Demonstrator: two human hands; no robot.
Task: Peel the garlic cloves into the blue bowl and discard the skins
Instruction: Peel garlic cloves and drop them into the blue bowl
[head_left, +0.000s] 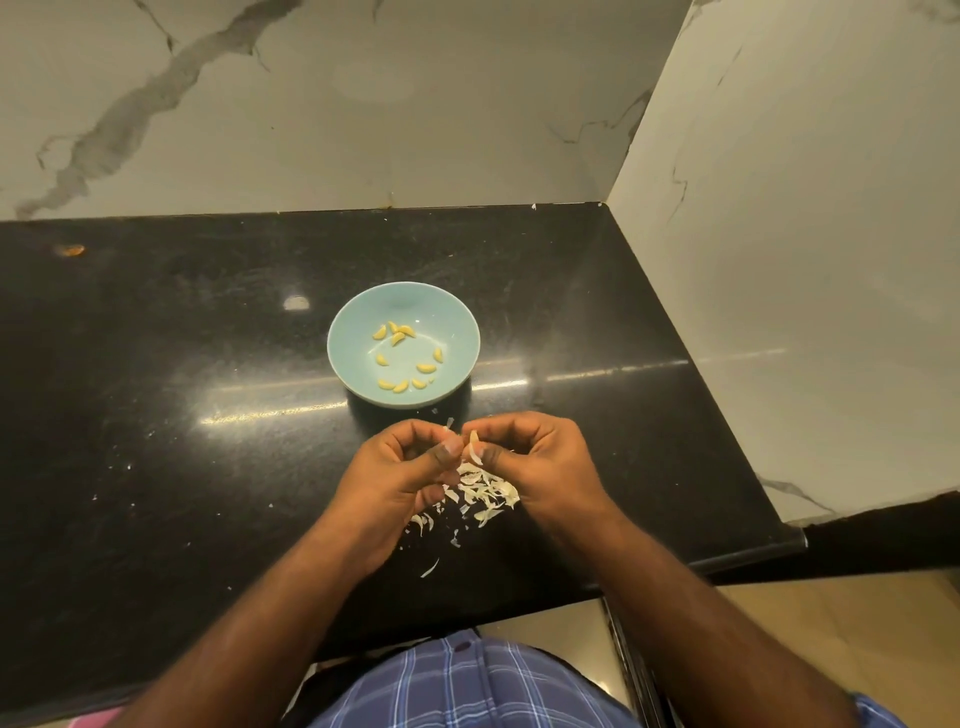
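Ten or so peeled garlic cloves (401, 358) lay in the blue bowl (343, 332), small, curved and yellow, scattered in a loose ring across its pale floor. The bowl stood on the black worktop (156, 364), just beyond the person's hands and near the middle of the surface.

Both hands were held close together above the worktop, on the near side of the bowl. The left hand (402, 467) had its fingers curled inward, thumb tip pressed forward toward the other hand. The right hand (535, 462) was curled likewise, and its grip pinched a pale, partly skinned clove (474, 448) between thumb and fingertips. A thin flake of skin (449, 424) stuck up between the two hands; whether the left grip pinched the clove itself or only its skin could not be told.

Beneath the hands sat a heap of discarded skins (485, 491), papery, whitish and curled, with a few stray slivers lying nearer the worktop's front edge. Tiny white flecks dotted the dark surface to the left.

Marble-patterned walls (363, 104) rose behind and to the right of the worktop. A blue checked shirt (467, 686) showed at the bottom of the view.
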